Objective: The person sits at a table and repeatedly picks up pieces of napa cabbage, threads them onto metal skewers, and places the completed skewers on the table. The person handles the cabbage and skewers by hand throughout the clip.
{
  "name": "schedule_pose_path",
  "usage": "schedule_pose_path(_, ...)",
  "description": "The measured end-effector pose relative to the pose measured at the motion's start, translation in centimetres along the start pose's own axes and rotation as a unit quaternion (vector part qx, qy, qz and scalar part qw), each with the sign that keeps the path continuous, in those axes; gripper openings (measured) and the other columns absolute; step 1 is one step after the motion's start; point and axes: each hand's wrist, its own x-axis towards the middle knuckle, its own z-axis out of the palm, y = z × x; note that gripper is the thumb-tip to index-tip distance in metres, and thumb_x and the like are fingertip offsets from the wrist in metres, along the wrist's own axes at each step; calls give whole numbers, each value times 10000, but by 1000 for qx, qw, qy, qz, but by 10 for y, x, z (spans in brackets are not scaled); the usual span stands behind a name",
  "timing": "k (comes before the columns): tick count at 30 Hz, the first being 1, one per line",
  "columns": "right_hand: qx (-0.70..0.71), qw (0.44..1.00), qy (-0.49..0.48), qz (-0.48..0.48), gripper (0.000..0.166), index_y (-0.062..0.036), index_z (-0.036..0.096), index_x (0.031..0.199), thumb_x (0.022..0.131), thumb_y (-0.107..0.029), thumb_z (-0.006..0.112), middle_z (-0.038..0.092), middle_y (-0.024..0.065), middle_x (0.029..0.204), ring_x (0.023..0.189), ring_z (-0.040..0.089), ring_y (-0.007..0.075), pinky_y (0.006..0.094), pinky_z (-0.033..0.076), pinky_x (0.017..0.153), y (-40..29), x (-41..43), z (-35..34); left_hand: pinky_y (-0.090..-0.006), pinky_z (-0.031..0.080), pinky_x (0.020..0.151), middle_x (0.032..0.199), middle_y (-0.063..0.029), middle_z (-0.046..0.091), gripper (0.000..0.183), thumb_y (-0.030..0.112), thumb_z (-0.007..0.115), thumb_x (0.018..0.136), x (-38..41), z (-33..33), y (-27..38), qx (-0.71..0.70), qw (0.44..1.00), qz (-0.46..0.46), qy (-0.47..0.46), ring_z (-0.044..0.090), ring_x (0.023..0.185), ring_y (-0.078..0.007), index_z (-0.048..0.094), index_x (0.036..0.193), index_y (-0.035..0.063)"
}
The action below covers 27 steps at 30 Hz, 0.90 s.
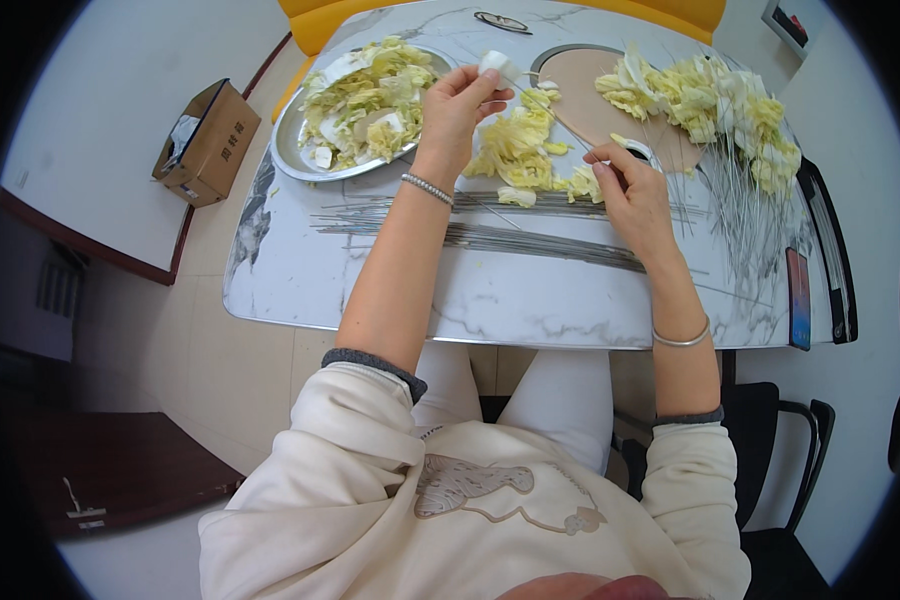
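Note:
Between the thumb and fingers of my left hand (pixel 457 105) is a white piece of cabbage stem (pixel 499 67). My right hand (pixel 628 191) grips a thin metal skewer (pixel 551 112) that slants up to that piece; whether its tip is inside cannot be seen. Below my hands, several bare skewers (pixel 529 238) lie in a loose bundle across the table. Loose yellow cabbage leaves (pixel 521 142) rest between my hands. Left of my left hand, a round metal tray (pixel 289 154) holds a heap of cut cabbage (pixel 371 97). Skewers loaded with cabbage (pixel 709 97) are piled at the right.
A round tan board (pixel 581 82) lies under part of the loaded skewers, with a roll of tape (pixel 637 150) near it. Eyeglasses (pixel 502 22) lie at the far edge. A phone (pixel 799 296) and a black case (pixel 829 255) occupy the right edge. A cardboard box (pixel 210 146) stands left.

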Motion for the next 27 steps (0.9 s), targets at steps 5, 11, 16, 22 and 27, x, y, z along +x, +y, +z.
schedule_pose_path(5, 17, 1000, -5, -8, 98, -33, 644, 928, 878, -74, 569, 547, 122, 606, 509, 487, 215, 328, 371, 513, 2, -1, 1, -293, 543, 772, 931, -85, 638, 179, 138, 635, 923, 4, -13, 8, -85, 990, 28, 107, 654, 870, -191, 585, 1022, -2)
schedule_pose_path(11, 40, 999, -19, -14, 99, -20, 649, 917, 873, -52, 567, 519, 98, 582, 492, 442, 168, 308, 346, 501, 1, -1, 2, -285, 557, 709, 918, -89, 635, 262, 97, 636, 917, 4, -22, 17, -131, 971, 94, 179, 653, 821, -182, 563, 1147, -4)
schedule_pose_path(16, 36, 999, -31, -13, 100, -17, 651, 916, 874, -49, 566, 498, 80, 568, 485, 418, 143, 296, 335, 493, 0, -1, 1, -270, 557, 661, 890, -77, 636, 379, 63, 620, 921, 7, -27, 16, -105, 966, 144, 189, 653, 757, -170, 524, 1282, 3)
schedule_pose_path(22, 39, 999, -31, -18, 102, -20, 652, 919, 875, -48, 564, 497, 80, 566, 484, 420, 145, 297, 337, 493, 3, -2, 2, -260, 552, 654, 913, -80, 647, 335, 79, 627, 921, 10, -30, 15, -97, 965, 135, 201, 649, 740, -163, 558, 1239, 0)
schedule_pose_path(27, 34, 999, -28, -27, 91, -15, 640, 904, 877, -49, 559, 498, 84, 569, 488, 429, 158, 302, 346, 500, 2, -2, 1, -251, 544, 664, 950, -79, 648, 285, 92, 633, 916, 8, -27, 17, -135, 966, 118, 186, 645, 749, -149, 601, 1169, -34)
